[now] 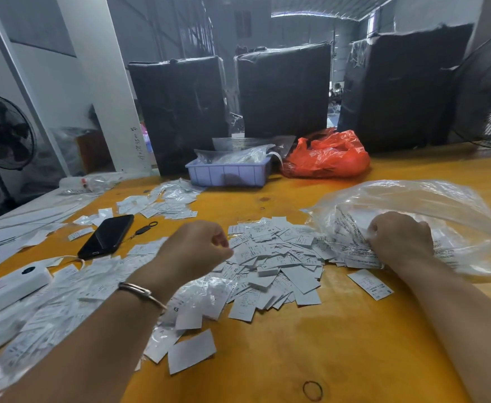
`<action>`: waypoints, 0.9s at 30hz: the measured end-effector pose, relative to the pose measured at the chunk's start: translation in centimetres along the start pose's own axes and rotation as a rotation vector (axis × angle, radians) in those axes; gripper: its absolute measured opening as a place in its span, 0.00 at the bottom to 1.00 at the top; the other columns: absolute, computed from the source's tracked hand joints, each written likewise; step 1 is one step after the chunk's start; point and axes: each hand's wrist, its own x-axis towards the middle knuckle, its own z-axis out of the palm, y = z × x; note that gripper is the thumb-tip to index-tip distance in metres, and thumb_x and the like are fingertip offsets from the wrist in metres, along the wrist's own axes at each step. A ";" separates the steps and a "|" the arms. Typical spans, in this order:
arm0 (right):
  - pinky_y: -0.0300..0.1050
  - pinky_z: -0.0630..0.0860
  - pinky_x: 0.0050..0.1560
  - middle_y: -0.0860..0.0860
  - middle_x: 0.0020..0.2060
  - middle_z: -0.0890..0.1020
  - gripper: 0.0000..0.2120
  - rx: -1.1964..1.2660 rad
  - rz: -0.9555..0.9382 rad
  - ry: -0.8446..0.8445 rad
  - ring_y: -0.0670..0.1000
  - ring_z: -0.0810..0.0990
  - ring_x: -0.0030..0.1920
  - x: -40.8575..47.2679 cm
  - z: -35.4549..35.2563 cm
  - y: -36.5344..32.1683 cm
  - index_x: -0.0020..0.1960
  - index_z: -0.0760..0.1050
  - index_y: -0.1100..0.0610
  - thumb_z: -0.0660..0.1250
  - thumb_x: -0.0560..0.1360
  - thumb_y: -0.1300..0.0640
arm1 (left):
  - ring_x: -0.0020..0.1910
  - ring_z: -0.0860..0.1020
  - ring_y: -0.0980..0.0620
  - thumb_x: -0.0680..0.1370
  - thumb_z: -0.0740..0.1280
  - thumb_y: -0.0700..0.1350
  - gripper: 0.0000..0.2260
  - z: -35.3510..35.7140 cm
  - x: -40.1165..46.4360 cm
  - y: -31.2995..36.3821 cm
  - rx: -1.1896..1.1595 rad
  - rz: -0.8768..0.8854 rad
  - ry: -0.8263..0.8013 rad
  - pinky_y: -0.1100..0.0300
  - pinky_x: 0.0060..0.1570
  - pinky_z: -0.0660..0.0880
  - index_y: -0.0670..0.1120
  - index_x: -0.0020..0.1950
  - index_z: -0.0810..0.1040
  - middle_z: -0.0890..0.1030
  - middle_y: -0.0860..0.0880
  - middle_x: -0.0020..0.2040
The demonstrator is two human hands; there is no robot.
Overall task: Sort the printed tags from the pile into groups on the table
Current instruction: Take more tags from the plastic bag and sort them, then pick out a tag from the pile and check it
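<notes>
A loose pile of white printed tags lies in the middle of the yellow table. More tags spread in a blurred heap at the near left, and a smaller group sits further back. My left hand hovers over the pile's left edge with curled fingers; whether it pinches a tag cannot be told. My right hand grips the crumpled edge of a clear plastic bag that holds more tags. One single tag lies apart on the right.
A black phone and a white device lie at the left. A lilac bin and a red plastic bag stand behind, before black wrapped bales. A rubber band lies near the front. Fans stand on either side.
</notes>
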 end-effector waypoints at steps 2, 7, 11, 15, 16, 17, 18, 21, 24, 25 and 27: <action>0.48 0.68 0.53 0.50 0.46 0.82 0.07 0.041 0.004 0.027 0.55 0.77 0.51 0.2 0.2 0.1 0.44 0.82 0.51 0.65 0.75 0.58 | 0.44 0.77 0.58 0.76 0.72 0.50 0.04 1.3 0.3 1.3 -0.065 0.074 -0.005 0.56 0.45 0.78 0.55 0.43 0.78 0.77 0.59 0.43; 0.45 0.65 0.45 0.52 0.39 0.78 0.12 0.203 -0.011 0.178 0.55 0.72 0.44 -0.4 -0.3 -0.2 0.44 0.83 0.53 0.63 0.78 0.50 | 0.46 0.78 0.59 0.76 0.70 0.47 0.02 3.8 0.7 1.7 -0.127 0.214 0.101 0.59 0.46 0.76 0.54 0.47 0.79 0.80 0.55 0.49; 0.43 0.67 0.35 0.53 0.32 0.79 0.12 0.365 -0.106 0.235 0.56 0.76 0.36 -1.6 -2.0 -1.8 0.35 0.79 0.57 0.68 0.75 0.53 | 0.49 0.77 0.58 0.77 0.70 0.46 0.05 5.0 0.4 0.7 -0.183 0.273 0.235 0.60 0.47 0.77 0.50 0.53 0.80 0.79 0.54 0.51; 0.42 0.72 0.32 0.54 0.28 0.80 0.12 0.927 -0.278 -0.173 0.50 0.74 0.27 -4.2 -3.5 -4.9 0.32 0.77 0.61 0.74 0.71 0.58 | 0.53 0.77 0.61 0.77 0.70 0.49 0.08 5.4 0.1 0.3 -0.385 0.273 0.201 0.66 0.45 0.76 0.53 0.55 0.80 0.79 0.58 0.53; 0.40 0.72 0.31 0.55 0.28 0.81 0.09 1.057 -0.332 -0.338 0.49 0.74 0.27 -5.0 -3.6 -5.7 0.34 0.79 0.62 0.73 0.71 0.59 | 0.54 0.77 0.62 0.76 0.70 0.53 0.10 5.3 0.0 0.4 -0.462 0.269 0.140 0.67 0.45 0.75 0.55 0.56 0.79 0.80 0.60 0.54; 0.37 0.71 0.29 0.55 0.29 0.82 0.07 1.128 -0.383 -0.474 0.48 0.74 0.27 -5.6 -3.4 -6.3 0.37 0.80 0.62 0.72 0.72 0.60 | 0.54 0.78 0.64 0.75 0.70 0.56 0.13 5.2 -0.1 0.6 -0.538 0.262 0.064 0.67 0.47 0.75 0.57 0.57 0.78 0.81 0.59 0.54; 0.34 0.70 0.29 0.55 0.30 0.82 0.06 1.160 -0.431 -0.565 0.47 0.75 0.28 -6.2 -3.0 -6.8 0.40 0.81 0.63 0.71 0.73 0.61 | 0.54 0.79 0.63 0.74 0.71 0.58 0.15 5.1 -0.2 0.8 -0.614 0.253 -0.016 0.65 0.49 0.76 0.58 0.59 0.77 0.83 0.58 0.53; 0.34 0.69 0.28 0.55 0.29 0.81 0.06 1.204 -0.491 -0.609 0.47 0.76 0.28 -7.1 -1.6 -8.0 0.41 0.81 0.65 0.70 0.74 0.62 | 0.49 0.83 0.55 0.73 0.75 0.50 0.16 5.0 -0.5 1.0 -0.748 0.258 -0.144 0.61 0.48 0.79 0.51 0.59 0.79 0.85 0.50 0.48; 0.39 0.69 0.31 0.56 0.31 0.82 0.05 1.288 -0.465 -0.572 0.49 0.77 0.29 -7.3 -0.7 -8.7 0.41 0.81 0.64 0.70 0.74 0.63 | 0.42 0.82 0.54 0.72 0.76 0.40 0.11 4.8 -0.6 1.3 -0.832 0.227 -0.106 0.65 0.40 0.76 0.42 0.53 0.82 0.85 0.44 0.44; 0.40 0.70 0.32 0.56 0.32 0.83 0.04 1.323 -0.465 -0.576 0.50 0.78 0.30 -7.3 -0.5 -8.7 0.42 0.80 0.64 0.70 0.74 0.64 | 0.41 0.81 0.54 0.71 0.76 0.39 0.10 4.7 -0.6 1.4 -0.851 0.198 -0.093 0.65 0.39 0.76 0.42 0.52 0.82 0.85 0.42 0.44; 0.40 0.72 0.33 0.56 0.33 0.84 0.02 1.342 -0.493 -0.568 0.51 0.80 0.32 -7.4 -0.4 -8.8 0.44 0.80 0.63 0.69 0.74 0.66 | 0.40 0.80 0.54 0.71 0.75 0.38 0.10 4.5 -0.7 1.3 -0.873 0.156 -0.117 0.65 0.38 0.76 0.41 0.52 0.83 0.85 0.40 0.46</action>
